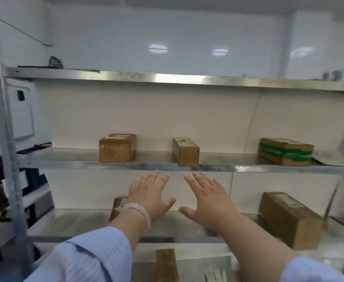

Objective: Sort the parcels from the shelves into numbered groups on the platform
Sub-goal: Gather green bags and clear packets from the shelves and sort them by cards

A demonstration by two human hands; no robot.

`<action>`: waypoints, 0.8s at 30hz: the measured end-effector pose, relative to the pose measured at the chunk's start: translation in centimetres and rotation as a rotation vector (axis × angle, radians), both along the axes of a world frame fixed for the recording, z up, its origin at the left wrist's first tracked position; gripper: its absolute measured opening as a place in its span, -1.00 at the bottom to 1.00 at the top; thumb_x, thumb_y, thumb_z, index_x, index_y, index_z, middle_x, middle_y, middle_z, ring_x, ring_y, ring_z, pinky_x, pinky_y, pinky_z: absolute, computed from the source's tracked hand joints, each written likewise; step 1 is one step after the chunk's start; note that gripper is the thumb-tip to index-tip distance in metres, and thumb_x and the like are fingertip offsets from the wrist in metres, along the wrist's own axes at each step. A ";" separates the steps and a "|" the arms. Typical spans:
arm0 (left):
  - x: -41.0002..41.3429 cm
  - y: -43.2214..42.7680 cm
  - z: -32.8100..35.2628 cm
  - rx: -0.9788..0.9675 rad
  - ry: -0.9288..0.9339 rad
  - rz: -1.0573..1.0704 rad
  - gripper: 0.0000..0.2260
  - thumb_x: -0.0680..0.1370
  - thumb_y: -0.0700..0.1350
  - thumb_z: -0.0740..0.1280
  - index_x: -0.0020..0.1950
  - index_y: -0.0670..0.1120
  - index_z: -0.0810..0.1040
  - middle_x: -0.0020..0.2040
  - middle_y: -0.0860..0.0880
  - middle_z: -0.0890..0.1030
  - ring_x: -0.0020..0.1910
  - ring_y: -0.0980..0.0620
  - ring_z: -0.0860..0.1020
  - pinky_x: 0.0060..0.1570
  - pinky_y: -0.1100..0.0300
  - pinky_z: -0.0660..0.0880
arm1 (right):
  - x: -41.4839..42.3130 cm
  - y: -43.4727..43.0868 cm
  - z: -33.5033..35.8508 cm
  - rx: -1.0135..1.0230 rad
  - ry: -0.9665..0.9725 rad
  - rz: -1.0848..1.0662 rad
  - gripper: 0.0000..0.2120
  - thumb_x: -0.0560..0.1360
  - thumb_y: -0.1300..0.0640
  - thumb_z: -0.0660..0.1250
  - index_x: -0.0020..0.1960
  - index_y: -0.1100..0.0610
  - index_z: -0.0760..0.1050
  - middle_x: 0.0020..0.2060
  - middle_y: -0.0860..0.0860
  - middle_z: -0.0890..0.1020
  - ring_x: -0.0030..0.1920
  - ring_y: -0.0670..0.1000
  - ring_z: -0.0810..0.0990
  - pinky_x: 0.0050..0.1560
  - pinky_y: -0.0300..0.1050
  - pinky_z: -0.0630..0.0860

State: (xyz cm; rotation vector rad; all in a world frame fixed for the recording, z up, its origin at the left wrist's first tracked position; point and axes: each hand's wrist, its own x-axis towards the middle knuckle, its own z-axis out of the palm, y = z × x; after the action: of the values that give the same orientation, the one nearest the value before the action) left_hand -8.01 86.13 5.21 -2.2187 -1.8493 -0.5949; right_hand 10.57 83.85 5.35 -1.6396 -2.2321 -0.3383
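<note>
Both my hands are raised in front of a steel shelf rack, fingers spread and straight, holding nothing. My left hand (151, 193), with a pale bangle on the wrist, and my right hand (206, 197) hover just below the middle shelf (65, 164). Right above them stands a small narrow brown parcel (185, 152) at that shelf's front edge. A squarer brown parcel (117, 147) sits to its left, a green-taped parcel (286, 152) to its right. On the lower shelf (81, 222) lie a long brown parcel (289, 219) and a parcel partly hidden behind my left wrist (118, 202).
The top shelf (126, 75) carries a few flat items. A steel upright (3, 139) stands at left with stacked goods and a stool beyond it. A narrow brown box (166, 265) and white items (214, 274) lie at the lowest level.
</note>
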 end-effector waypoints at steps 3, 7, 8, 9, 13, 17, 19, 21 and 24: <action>4.5 3.4 -0.1 0.001 0.000 -0.086 -0.33 0.49 0.36 0.14 0.53 0.25 -0.04 0.58 0.08 0.03 0.54 -0.03 0.05 0.48 -0.11 0.06 | 3.8 1.9 -0.5 -0.021 0.011 -0.085 -0.20 0.47 -0.38 0.11 0.55 -0.14 -0.18 0.57 -0.07 -0.08 0.56 0.00 -0.14 0.54 0.07 -0.17; 10.0 7.8 -0.4 -0.004 0.034 -0.240 -0.33 0.51 0.34 0.14 0.53 0.24 -0.07 0.58 0.07 0.00 0.55 -0.02 -0.01 0.48 -0.10 -0.02 | 8.6 4.9 -1.0 -0.043 0.020 -0.194 -0.20 0.48 -0.37 0.11 0.55 -0.14 -0.19 0.57 -0.06 -0.10 0.56 0.00 -0.16 0.53 0.07 -0.18; 11.3 9.0 -0.3 -0.004 0.038 -0.270 -0.33 0.51 0.34 0.13 0.54 0.24 -0.08 0.58 0.06 -0.01 0.55 -0.01 -0.03 0.48 -0.10 -0.04 | 9.8 5.7 -1.0 -0.043 0.022 -0.220 -0.20 0.48 -0.37 0.11 0.55 -0.13 -0.19 0.57 -0.05 -0.10 0.56 0.00 -0.17 0.53 0.07 -0.19; 12.7 10.1 -0.1 0.000 0.042 -0.294 -0.33 0.51 0.33 0.13 0.54 0.24 -0.09 0.58 0.06 -0.02 0.55 -0.01 -0.04 0.48 -0.11 -0.06 | 10.9 6.4 -1.0 -0.038 0.017 -0.246 -0.20 0.48 -0.37 0.11 0.55 -0.13 -0.20 0.57 -0.06 -0.11 0.56 -0.01 -0.18 0.53 0.07 -0.20; 18.4 13.9 0.8 0.016 0.071 -0.398 -0.33 0.52 0.33 0.12 0.54 0.24 -0.12 0.58 0.04 -0.02 0.55 -0.04 -0.02 0.48 -0.13 -0.05 | 15.3 8.4 -0.8 -0.023 -0.001 -0.364 -0.17 0.47 -0.39 0.08 0.56 -0.10 -0.22 0.57 -0.06 -0.13 0.55 -0.02 -0.20 0.52 0.07 -0.23; 25.1 17.1 1.9 0.010 0.057 -0.551 -0.34 0.53 0.31 0.13 0.53 0.25 -0.12 0.58 0.02 0.00 0.55 -0.07 -0.02 0.47 -0.14 0.00 | 20.7 9.3 0.0 -0.005 0.024 -0.515 -0.16 0.47 -0.39 0.11 0.56 -0.10 -0.20 0.57 -0.06 -0.10 0.56 -0.02 -0.17 0.53 0.09 -0.20; 28.5 17.8 2.2 -0.008 0.039 -0.614 -0.35 0.54 0.29 0.15 0.53 0.25 -0.11 0.58 0.04 -0.01 0.55 -0.07 -0.03 0.48 -0.16 0.00 | 23.8 9.1 0.2 0.001 0.037 -0.575 -0.16 0.46 -0.40 0.11 0.56 -0.11 -0.20 0.57 -0.07 -0.10 0.55 -0.02 -0.17 0.52 0.07 -0.22; 32.0 18.1 2.0 -0.022 0.028 -0.668 -0.35 0.54 0.29 0.15 0.54 0.24 -0.08 0.58 0.06 -0.03 0.56 -0.06 -0.03 0.49 -0.16 -0.02 | 26.9 8.8 0.1 -0.006 0.038 -0.632 -0.17 0.46 -0.41 0.10 0.55 -0.13 -0.21 0.57 -0.08 -0.11 0.55 -0.03 -0.17 0.52 0.07 -0.21; 37.7 18.0 1.5 -0.003 0.045 -0.730 -0.34 0.53 0.30 0.16 0.54 0.23 -0.05 0.58 0.06 -0.02 0.55 -0.05 -0.02 0.47 -0.14 0.00 | 32.2 8.2 -0.1 -0.005 0.036 -0.725 -0.18 0.46 -0.43 0.05 0.55 -0.12 -0.21 0.57 -0.06 -0.10 0.56 -0.01 -0.16 0.53 0.11 -0.17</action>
State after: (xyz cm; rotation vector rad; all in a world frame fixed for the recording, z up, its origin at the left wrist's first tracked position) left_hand 29.69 104.15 6.73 -2.8556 -0.9670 -0.6298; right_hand 42.75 92.08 5.25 -2.3858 -1.5327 -0.4679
